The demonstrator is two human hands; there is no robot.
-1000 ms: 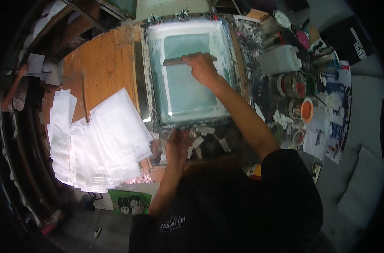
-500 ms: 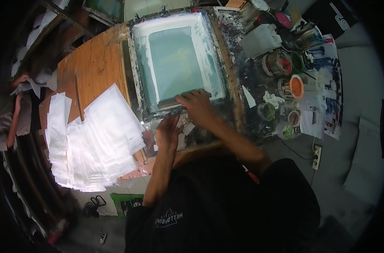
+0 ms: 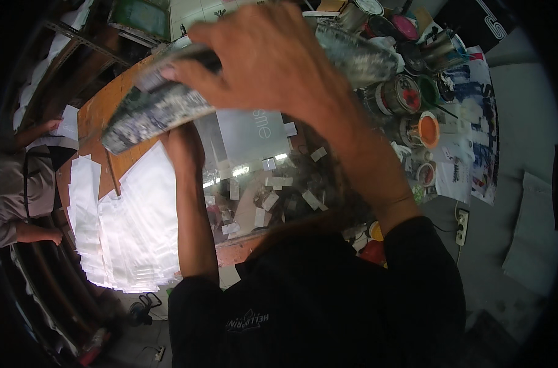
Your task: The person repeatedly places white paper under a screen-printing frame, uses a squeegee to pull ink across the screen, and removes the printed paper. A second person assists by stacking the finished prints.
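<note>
Two hands are lifting a paint-crusted printing frame [image 3: 168,104] up off a cluttered worktop [image 3: 107,110].

The right hand [image 3: 273,61] is wrapping its grip over the frame's near rail; the left hand [image 3: 184,144] is pushing up from beneath that rail, its grip hidden. The frame looks stiff, fairly heavy and gritty with dried ink, so the rail seems the safest hold. Below the frame a clear printed sheet [image 3: 254,135] is lying; right of it paint cans [image 3: 404,95] are standing; left, stacked clear bags [image 3: 132,227].

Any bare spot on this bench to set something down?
One bare patch: the orange wooden board, bordered by the ink-spattered screen frame the right hand lifts and the spread of clear plastic sheets. Crowded: the open paint cans at right and the glass printing bed, dotted with tape pieces.
</note>
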